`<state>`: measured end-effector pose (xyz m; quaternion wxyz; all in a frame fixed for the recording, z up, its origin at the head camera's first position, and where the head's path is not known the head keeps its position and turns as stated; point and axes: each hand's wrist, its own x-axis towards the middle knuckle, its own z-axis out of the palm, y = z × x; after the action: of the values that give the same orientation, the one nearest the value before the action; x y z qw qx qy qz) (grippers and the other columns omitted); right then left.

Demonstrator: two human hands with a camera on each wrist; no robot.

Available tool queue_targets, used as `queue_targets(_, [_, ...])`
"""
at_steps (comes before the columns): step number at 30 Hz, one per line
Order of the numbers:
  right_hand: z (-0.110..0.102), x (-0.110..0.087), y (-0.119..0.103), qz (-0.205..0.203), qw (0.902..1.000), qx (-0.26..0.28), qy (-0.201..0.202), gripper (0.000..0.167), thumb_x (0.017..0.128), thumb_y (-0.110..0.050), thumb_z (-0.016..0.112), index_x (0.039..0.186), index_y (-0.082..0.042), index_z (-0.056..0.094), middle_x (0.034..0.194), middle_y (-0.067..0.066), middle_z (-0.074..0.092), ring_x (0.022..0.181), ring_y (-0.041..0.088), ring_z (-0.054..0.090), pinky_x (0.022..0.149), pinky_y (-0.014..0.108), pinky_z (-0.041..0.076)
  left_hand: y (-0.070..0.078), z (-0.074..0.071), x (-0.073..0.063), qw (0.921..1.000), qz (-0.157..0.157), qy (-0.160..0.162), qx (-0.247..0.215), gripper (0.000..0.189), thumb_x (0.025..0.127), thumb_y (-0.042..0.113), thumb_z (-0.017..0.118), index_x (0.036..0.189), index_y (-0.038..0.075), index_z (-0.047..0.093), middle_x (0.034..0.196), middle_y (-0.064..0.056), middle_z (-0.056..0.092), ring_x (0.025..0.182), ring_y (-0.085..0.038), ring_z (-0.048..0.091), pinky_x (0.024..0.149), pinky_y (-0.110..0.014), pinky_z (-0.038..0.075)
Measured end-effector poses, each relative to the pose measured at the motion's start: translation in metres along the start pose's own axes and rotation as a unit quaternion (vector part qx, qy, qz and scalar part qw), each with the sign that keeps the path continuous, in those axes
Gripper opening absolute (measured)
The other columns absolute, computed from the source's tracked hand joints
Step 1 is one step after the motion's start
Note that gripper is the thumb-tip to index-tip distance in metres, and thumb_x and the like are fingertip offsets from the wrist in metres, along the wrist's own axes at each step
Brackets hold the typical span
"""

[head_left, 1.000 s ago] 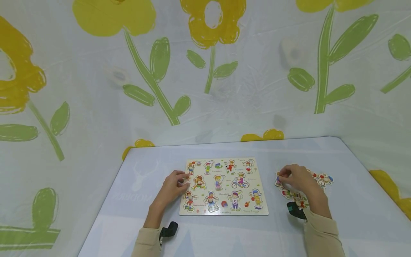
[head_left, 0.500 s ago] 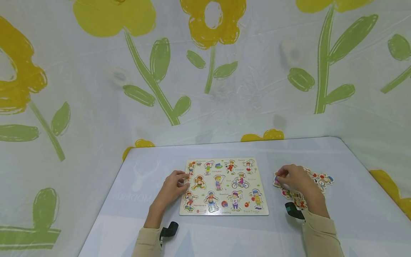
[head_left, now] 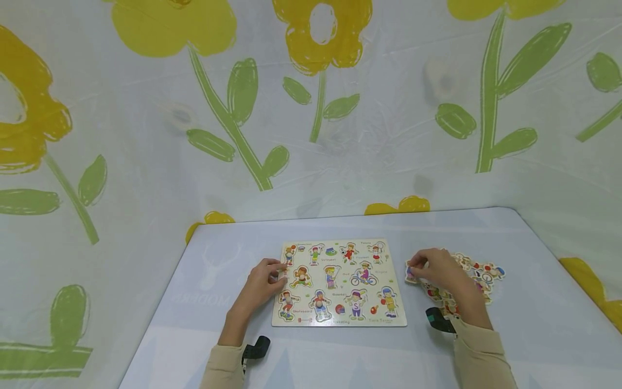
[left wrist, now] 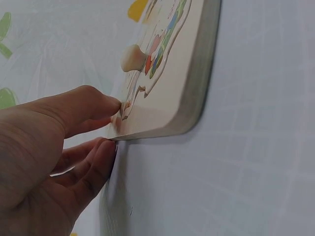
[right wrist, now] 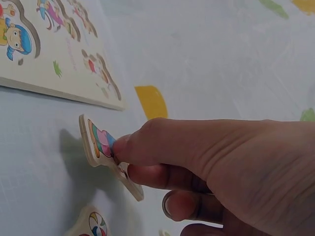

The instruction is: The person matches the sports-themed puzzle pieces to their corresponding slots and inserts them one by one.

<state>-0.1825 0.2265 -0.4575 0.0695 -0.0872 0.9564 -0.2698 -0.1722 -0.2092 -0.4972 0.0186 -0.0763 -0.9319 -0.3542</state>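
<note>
The wooden puzzle board (head_left: pixel 340 292), printed with cartoon sports figures, lies on the table. My left hand (head_left: pixel 264 282) grips its left edge, the thumb lying on the top face in the left wrist view. Beside the thumb there, a seated piece carries a round wooden knob (left wrist: pixel 133 58). To the right of the board, my right hand (head_left: pixel 434 268) pinches a figure-shaped puzzle piece (right wrist: pixel 96 140) between thumb and fingers. This piece is tilted and casts a shadow on the table; the fingers cover part of it.
Loose puzzle pieces (head_left: pixel 488 273) lie heaped under and behind the right hand. Empty-looking recesses (right wrist: pixel 27 39) show at the board's right side. A flower-print cloth (head_left: pixel 389 108) hangs behind the white table (head_left: pixel 350 356).
My right hand has shifted left toward the board, carrying the puzzle piece away from the heap. The left hand and the board have stayed put.
</note>
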Motion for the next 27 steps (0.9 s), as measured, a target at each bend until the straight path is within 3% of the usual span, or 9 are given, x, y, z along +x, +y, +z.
queue_targets(12, [0.004,0.002,-0.012,-0.001,0.9999,0.001,-0.015,0.013,0.087,-0.016,0.071,0.098,-0.008,0.071,0.085,0.000,0.065,0.077,0.015,0.053,0.069,0.030,0.045,-0.001,0.001,-0.001,1.0000,-0.003,0.004,0.006,0.034,0.083,0.016,0.076,0.116,0.007,0.071,0.121,-0.010,0.061,0.086,-0.014,0.057,0.073,-0.024,0.050])
queue_targets(20, [0.009,0.004,-0.025,-0.038,0.9991,-0.003,-0.017,0.009,0.087,-0.013,0.071,0.095,-0.008,0.071,0.083,-0.001,0.065,0.076,0.013,0.053,0.071,0.031,0.045,0.000,0.000,-0.001,0.9999,-0.010,-0.002,0.007,0.034,0.084,0.017,0.076,0.117,0.009,0.072,0.122,-0.009,0.061,0.088,-0.014,0.057,0.074,-0.024,0.050])
queue_targets(27, [0.017,0.008,-0.033,-0.011,0.9992,0.004,-0.038,0.010,0.087,-0.014,0.072,0.096,-0.010,0.071,0.084,-0.002,0.065,0.078,0.014,0.054,0.074,0.031,0.047,-0.001,0.001,0.000,1.0000,-0.005,-0.001,0.007,0.034,0.084,0.015,0.075,0.117,0.008,0.071,0.122,-0.010,0.061,0.088,-0.014,0.057,0.074,-0.025,0.050])
